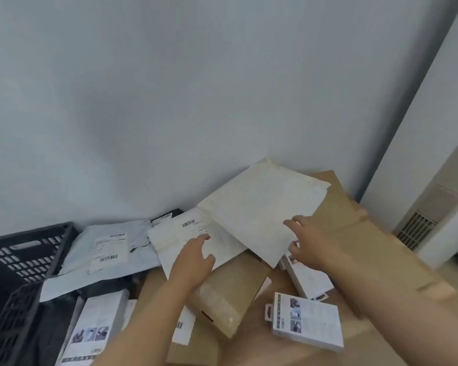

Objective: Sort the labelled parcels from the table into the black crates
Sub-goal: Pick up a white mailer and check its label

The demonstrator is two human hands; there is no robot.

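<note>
The cream padded envelope (pixel 262 207) lies tilted on top of the pile against the wall, label side not showing, its near corner overlapping the white labelled envelope (pixel 193 241) beside it. Your right hand (pixel 310 241) has its grip clamped on that near edge, fingers over the top and thumb curled beneath, so you appear to be at the pick-up step for this parcel. Your left hand (pixel 193 260) rests flat with fingers apart on the white labelled envelope, holding nothing. Around them sit a grey mailing bag (pixel 103 252), brown cardboard boxes (pixel 354 247) and small white product boxes (pixel 307 320); the desk itself is hidden beneath the pile. The black crates (pixel 19 262) stand at your left. Next you likely need to lift the envelope clear, turn it to read the label, then carry it left across the pile.
</note>
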